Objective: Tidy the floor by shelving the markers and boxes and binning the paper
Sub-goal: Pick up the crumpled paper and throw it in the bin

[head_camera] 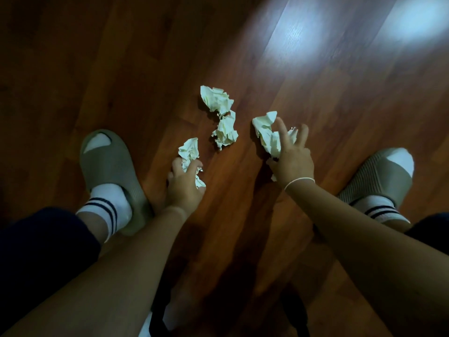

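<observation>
1. The left hand (185,183), lower centre of the frame, has its fingers curled round a paper wad (189,154), which sticks up past the knuckles towards the middle of the frame.
2. The right hand (292,161), right of centre, grips a second wad (264,135) in the palm, while two fingers (283,132) stick out straight past it.
3. Two more wads lie loose on the floor (121,69) between and above the hands: one at centre (226,133) and one just above it (216,99), touching or nearly so.
4. By its look, the paper is very light, soft and already crushed, so it should give under the fingers and cannot be harmed by squeezing.
5. Any part serves as a hold; a loose claw over the top, closing into the folds, would likely do best.
6. The chief risk appears to be dropping a held wad when reaching for another, since each hand is already occupied.
7. No markers, boxes, shelf or bin are in view.
8. Slippers (109,166) and striped socks (107,210) flank the hands at left and right.
</observation>
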Motion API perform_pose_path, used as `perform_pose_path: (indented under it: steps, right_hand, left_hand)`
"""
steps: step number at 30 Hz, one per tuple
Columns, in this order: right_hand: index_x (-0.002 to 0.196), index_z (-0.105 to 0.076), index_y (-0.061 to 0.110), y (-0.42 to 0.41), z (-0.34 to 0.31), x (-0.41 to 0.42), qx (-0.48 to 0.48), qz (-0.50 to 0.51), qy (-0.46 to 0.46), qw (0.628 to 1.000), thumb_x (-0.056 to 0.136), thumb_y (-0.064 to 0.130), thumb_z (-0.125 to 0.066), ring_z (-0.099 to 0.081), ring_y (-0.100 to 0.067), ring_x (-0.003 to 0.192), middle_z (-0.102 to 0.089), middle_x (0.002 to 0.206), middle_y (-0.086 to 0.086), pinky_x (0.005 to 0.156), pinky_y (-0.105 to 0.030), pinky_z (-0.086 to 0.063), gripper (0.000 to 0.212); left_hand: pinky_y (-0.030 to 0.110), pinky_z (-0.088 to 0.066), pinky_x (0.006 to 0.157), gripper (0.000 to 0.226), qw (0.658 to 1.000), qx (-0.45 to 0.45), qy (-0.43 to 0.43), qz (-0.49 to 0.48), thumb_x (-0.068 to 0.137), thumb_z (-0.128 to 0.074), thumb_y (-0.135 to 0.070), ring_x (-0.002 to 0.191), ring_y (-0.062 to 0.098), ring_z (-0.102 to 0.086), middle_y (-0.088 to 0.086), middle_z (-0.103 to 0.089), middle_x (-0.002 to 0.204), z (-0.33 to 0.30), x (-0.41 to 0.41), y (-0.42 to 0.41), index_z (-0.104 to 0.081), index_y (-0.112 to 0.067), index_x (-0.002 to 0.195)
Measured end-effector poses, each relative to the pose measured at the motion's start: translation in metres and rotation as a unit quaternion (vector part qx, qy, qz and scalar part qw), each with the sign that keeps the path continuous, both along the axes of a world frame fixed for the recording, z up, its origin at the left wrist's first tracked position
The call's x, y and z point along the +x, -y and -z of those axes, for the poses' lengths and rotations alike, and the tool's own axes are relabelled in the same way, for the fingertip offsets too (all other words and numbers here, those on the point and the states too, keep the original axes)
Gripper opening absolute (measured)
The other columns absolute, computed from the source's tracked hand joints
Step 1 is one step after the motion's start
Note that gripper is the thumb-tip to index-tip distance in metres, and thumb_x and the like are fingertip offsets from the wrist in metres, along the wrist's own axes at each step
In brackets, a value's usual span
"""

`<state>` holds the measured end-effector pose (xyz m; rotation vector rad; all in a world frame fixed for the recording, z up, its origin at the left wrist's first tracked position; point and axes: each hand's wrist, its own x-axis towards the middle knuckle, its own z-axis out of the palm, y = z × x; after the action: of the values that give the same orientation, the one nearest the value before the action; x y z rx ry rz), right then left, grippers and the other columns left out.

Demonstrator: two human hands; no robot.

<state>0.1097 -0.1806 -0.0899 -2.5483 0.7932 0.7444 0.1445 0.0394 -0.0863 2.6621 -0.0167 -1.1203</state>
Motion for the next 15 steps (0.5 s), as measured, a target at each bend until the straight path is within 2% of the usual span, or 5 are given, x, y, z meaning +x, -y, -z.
perform_pose_path:
  steps: [2, 6, 8, 13, 15]
  right_hand:
    - [0.146, -0.018, 0.034, -0.003, 0.002, 0.004, 0.014, -0.017, -0.040, 0.999, 0.082, 0.019, -0.068, -0.059, -0.039, 0.095, -0.009, 0.153, -0.018, 0.070, -0.039, -0.052, 0.083]
    - [0.130, -0.040, 0.014, -0.010, 0.004, 0.004, 0.014, -0.008, -0.049, 0.999, 0.084, 0.009, -0.061, -0.053, -0.042, 0.102, -0.030, 0.138, -0.018, 0.067, -0.039, -0.045, 0.051]
    - [0.122, -0.044, 0.008, -0.012, 0.001, 0.001, 0.022, 0.015, -0.063, 0.998, 0.086, 0.007, -0.058, -0.053, -0.041, 0.102, -0.033, 0.133, -0.019, 0.071, -0.040, -0.045, 0.039]
    - [0.119, -0.047, 0.007, -0.011, -0.032, 0.004, 0.026, 0.051, -0.031, 0.998, 0.088, 0.013, -0.055, -0.057, -0.042, 0.097, -0.037, 0.129, -0.019, 0.081, -0.045, -0.050, 0.032]
    - [0.118, -0.047, 0.007, -0.009, -0.055, 0.014, 0.023, 0.054, -0.012, 0.998, 0.087, 0.014, -0.058, -0.058, -0.044, 0.097, -0.037, 0.129, -0.020, 0.083, -0.046, -0.050, 0.034]
  left_hand:
    - [0.037, -0.041, 0.101, 0.050, 1.000, -0.004, -0.002, -0.006, 0.080, -0.069, -0.011, 0.124, 0.033, -0.039, 0.009, -0.024, 0.146, 0.000, 0.001, -0.001, -0.051, -0.026, 0.124]
    - [0.037, -0.042, 0.101, 0.050, 1.000, -0.012, -0.006, -0.007, 0.079, -0.070, -0.011, 0.125, 0.033, -0.039, 0.008, -0.023, 0.146, -0.003, 0.002, -0.001, -0.051, -0.027, 0.123]
    - [0.035, -0.042, 0.100, 0.049, 1.000, -0.015, -0.002, -0.005, 0.080, -0.070, -0.011, 0.125, 0.032, -0.039, 0.008, -0.024, 0.145, -0.009, 0.005, -0.001, -0.051, -0.027, 0.123]
    - [0.027, -0.038, 0.091, 0.049, 0.999, -0.033, 0.019, 0.012, 0.082, -0.067, -0.014, 0.124, 0.030, -0.039, 0.006, -0.024, 0.145, -0.047, 0.021, 0.002, -0.049, -0.027, 0.126]
    - [0.027, -0.039, 0.093, 0.049, 0.998, -0.046, 0.034, 0.014, 0.082, -0.067, -0.014, 0.124, 0.030, -0.038, 0.006, -0.025, 0.143, -0.068, 0.031, 0.004, -0.049, -0.027, 0.125]
